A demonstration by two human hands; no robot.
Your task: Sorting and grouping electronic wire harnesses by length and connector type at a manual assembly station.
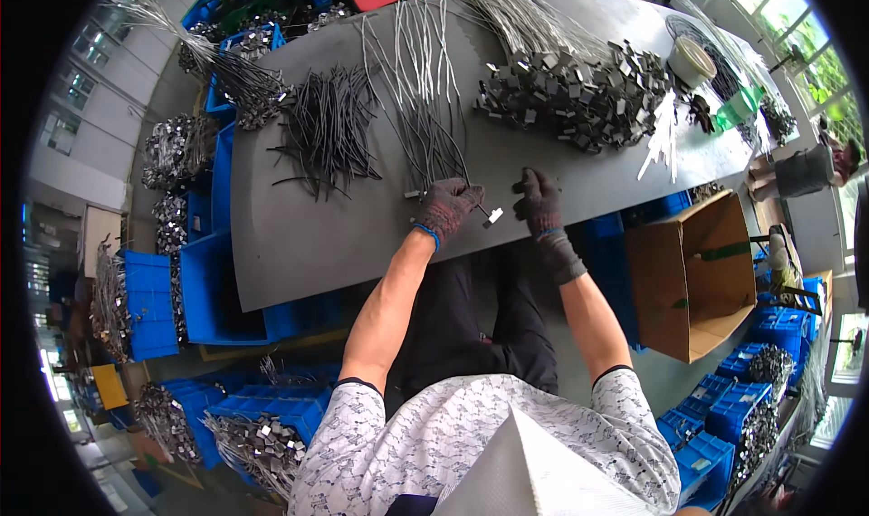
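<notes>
The left hand (pixel 445 206), in a dark knit glove, pinches a thin dark wire (pixel 482 208) between its thumb and fingers. A small pale block (pixel 493 217) sits on the end of that wire, and it pokes out to the right, into the space between the two hands, over the near edge of the big gray table (pixel 308 244). The right hand (pixel 541 201) has a dark glove too. It is just beside the block but apart from it, with its thumb and fingers a bit open. Past the left hand, a loose row of long wires (pixel 425 100) runs up the table, dark near the hand and shiny farther off. To the left of them lies a heap of short black wires (pixel 330 127). To the right is a big pile of little metal blocks (pixel 579 100), with a round tub (pixel 692 61) and some thin white strips (pixel 663 136) near it. Below the table's right side stands an open brown box (pixel 658 285). A big blue bin (pixel 217 290) stands at the left side.
</notes>
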